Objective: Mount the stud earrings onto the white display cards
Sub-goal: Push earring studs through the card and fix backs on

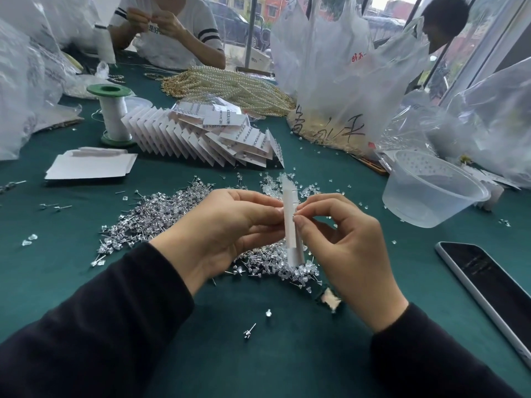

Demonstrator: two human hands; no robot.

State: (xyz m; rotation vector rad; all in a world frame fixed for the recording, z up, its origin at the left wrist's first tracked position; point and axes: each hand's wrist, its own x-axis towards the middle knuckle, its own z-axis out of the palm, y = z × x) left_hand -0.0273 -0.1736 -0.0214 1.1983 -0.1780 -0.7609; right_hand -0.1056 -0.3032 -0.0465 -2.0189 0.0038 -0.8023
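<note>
We pinch the white display card (pixel 289 225) from both sides, left hand (pixel 230 225) and right hand (pixel 344 242) curled on it. It stands upright, edge-on, a narrow strip above the stud earrings (pixel 161 216) heaped at the middle of the desk (pixel 258 354).

Dark green bench (pixel 71 254), white display cards (pixel 201 133), black sleeves (pixel 100 326) — a green-capped spool (pixel 110 91) of white thread, cream-and-gold pearl strands (pixel 230 84), a black-screened phone (pixel 488 288).
</note>
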